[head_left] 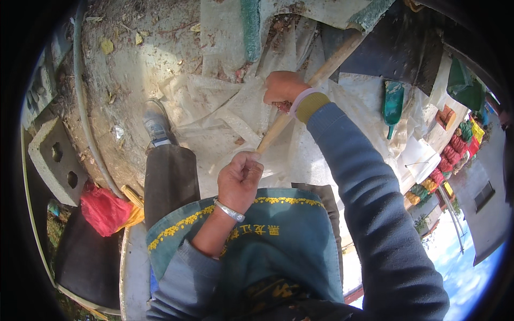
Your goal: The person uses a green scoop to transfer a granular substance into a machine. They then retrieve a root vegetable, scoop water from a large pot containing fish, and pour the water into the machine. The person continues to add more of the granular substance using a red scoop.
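wooden pole (333,61) | pale tan, straight | slanted | centre to upper right

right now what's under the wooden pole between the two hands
Pale crumpled plastic sheeting shows on both sides of the wooden pole between the left hand and right hand. The strip directly behind the pole is covered and cannot be seen.

Blue sleeves (369,192) go with a green apron (305,230) and silver bracelet (230,211).

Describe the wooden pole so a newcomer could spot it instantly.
Start from the pale plastic sheeting beyond the green apron. Across it, the wooden pole slants up and right from the closed left hand toward a dark sheet. Straight light-brown wood sets it apart from that crumpled plastic.
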The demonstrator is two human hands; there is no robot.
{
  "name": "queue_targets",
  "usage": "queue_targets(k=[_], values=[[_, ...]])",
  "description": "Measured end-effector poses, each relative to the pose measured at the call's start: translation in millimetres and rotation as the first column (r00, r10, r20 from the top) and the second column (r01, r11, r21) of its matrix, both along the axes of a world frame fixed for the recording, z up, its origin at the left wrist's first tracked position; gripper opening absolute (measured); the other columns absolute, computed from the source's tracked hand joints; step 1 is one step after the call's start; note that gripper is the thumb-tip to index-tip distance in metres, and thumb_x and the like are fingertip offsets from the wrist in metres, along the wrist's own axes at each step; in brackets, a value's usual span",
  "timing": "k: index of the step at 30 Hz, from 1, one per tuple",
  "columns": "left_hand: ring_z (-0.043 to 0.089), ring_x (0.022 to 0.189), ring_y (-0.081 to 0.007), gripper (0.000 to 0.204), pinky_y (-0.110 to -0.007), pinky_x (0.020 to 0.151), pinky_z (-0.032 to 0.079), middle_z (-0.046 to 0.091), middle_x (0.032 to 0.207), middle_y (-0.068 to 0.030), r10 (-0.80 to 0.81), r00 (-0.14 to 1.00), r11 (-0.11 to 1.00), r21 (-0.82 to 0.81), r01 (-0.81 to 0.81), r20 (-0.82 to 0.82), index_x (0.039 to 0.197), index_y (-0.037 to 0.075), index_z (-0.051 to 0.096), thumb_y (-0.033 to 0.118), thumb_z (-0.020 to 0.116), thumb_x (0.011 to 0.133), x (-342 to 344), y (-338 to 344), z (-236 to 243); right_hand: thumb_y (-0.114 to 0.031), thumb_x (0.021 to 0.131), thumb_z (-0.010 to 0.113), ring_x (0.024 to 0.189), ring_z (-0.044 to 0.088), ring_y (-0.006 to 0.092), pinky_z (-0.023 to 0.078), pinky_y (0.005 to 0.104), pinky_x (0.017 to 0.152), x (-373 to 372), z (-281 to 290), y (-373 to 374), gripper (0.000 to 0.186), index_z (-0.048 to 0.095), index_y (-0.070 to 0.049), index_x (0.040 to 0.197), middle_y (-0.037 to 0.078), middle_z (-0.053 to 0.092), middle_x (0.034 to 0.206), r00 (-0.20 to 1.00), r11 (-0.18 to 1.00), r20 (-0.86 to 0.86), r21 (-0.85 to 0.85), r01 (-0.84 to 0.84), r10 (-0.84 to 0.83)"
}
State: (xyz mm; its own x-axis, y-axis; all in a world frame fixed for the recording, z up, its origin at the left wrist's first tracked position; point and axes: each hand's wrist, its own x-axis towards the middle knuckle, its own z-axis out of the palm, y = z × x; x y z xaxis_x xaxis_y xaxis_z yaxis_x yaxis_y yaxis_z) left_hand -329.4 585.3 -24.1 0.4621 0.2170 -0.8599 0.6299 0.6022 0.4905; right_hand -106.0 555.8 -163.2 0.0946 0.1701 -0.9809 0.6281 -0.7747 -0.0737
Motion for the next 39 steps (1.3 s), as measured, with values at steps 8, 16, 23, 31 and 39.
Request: queue_targets(k=[8,16,23,31,39], values=[[0.051,0.066,-0.0052,0.013,-0.021,0.062,0.045,0.057,0.075,-0.0002,0.102,0.994,0.989,-0.1,-0.104,-0.028,0.098,0.002,0.058,0.002,0.059,0.085,0.1,1.7,5.4,-0.025,0.058,0.068,0.067,0.065,0.0258,0.051,0.0345,0.065,15.4,-8.9,27.9,0.022,0.071,-0.007,0.07,0.011,0.065,0.065,0.917,0.887,0.149,0.35,0.301,-0.37],[0.049,0.061,-0.0039,0.014,-0.019,0.057,0.041,0.056,0.07,0.0007,0.099,0.995,0.99,-0.101,-0.1,-0.023,0.098,0.002,0.058,0.0,0.055,0.085,-1.7,7.8,8.6,-0.03,0.069,0.069,0.073,0.065,0.0242,0.05,0.0364,0.065,-63.3,-73.6,45.8,0.031,0.059,-0.009,0.091,0.009,0.066,0.079,0.323,0.319,0.028,0.264,0.91,-0.946],[0.058,0.079,-0.0097,0.016,-0.025,0.073,0.05,0.06,0.085,-0.0041,0.091,0.996,0.976,-0.196,-0.092,-0.018,0.104,0.001,0.056,0.0,0.055,0.088,-5.3,16.0,13.4,-0.028,0.068,0.071,0.089,0.062,0.0319,0.048,0.0393,0.077,-83.8,-73.8,-18.6,0.043,0.054,-0.014,0.105,0.01,0.065,0.095,0.608,0.65,0.339,0.639,0.411,-0.718],[0.058,0.077,-0.0103,0.015,-0.024,0.071,0.049,0.059,0.085,-0.0038,0.047,0.998,0.978,-0.203,-0.052,-0.032,0.103,0.001,0.056,-0.001,0.055,0.088,-11.1,15.5,14.6,-0.031,0.073,0.069,0.088,0.062,0.033,0.048,0.0431,0.075,-98.8,-95.8,9.8,0.047,0.048,-0.011,0.109,0.013,0.063,0.096,0.541,0.596,0.332,0.672,0.44,-0.773],[0.059,0.075,-0.01,0.015,-0.023,0.07,0.049,0.061,0.083,-0.0038,0.089,0.994,0.96,-0.26,-0.103,-0.064,0.103,0.003,0.057,0.001,0.057,0.088,-9.4,14.7,17.0,-0.025,0.076,0.065,0.09,0.063,0.0312,0.047,0.0428,0.077,-93.2,-110.8,15.5,0.044,0.044,-0.007,0.11,0.007,0.067,0.096,0.785,0.82,0.331,0.445,0.361,-0.524]])
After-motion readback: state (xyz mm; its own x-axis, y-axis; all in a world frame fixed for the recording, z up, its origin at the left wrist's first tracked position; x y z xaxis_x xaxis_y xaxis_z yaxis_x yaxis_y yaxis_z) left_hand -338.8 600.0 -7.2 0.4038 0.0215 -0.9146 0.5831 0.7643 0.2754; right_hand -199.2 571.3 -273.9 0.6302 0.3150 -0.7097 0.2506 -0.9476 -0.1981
